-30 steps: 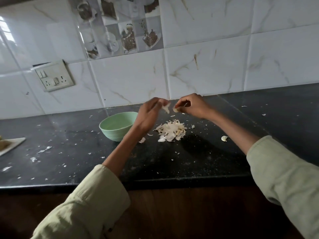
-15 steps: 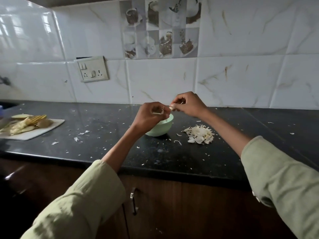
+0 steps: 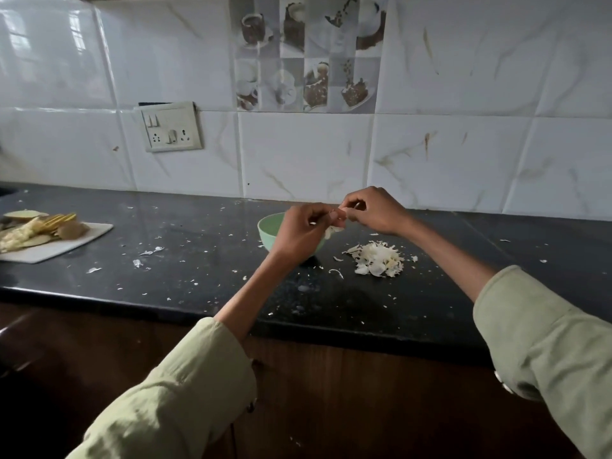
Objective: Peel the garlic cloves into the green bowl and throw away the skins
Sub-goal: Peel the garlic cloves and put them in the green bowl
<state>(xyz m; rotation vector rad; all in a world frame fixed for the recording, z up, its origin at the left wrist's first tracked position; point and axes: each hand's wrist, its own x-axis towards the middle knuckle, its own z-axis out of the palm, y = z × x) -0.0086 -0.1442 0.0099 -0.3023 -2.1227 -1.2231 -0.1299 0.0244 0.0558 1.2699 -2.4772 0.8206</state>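
My left hand point(image 3: 303, 231) and my right hand point(image 3: 372, 210) meet above the green bowl point(image 3: 270, 228), fingertips together. Between them they pinch a small garlic clove point(image 3: 341, 214), mostly hidden by the fingers. A pale bit of skin point(image 3: 332, 230) hangs under my left fingers over the bowl. My left hand covers the bowl's right half, so its contents are hidden. A heap of white garlic skins point(image 3: 377, 260) lies on the black counter point(image 3: 205, 260) to the right of the bowl.
A white board point(image 3: 63, 246) with cut yellow vegetable pieces sits at the far left of the counter. Small skin flakes are scattered over the counter. A switch socket point(image 3: 170, 130) is on the tiled wall. Dark wooden cabinet fronts run below the counter edge.
The view has swung left, bringing the board into sight. Both hands have moved from over the skin heap to over the green bowl, still pinching the clove.
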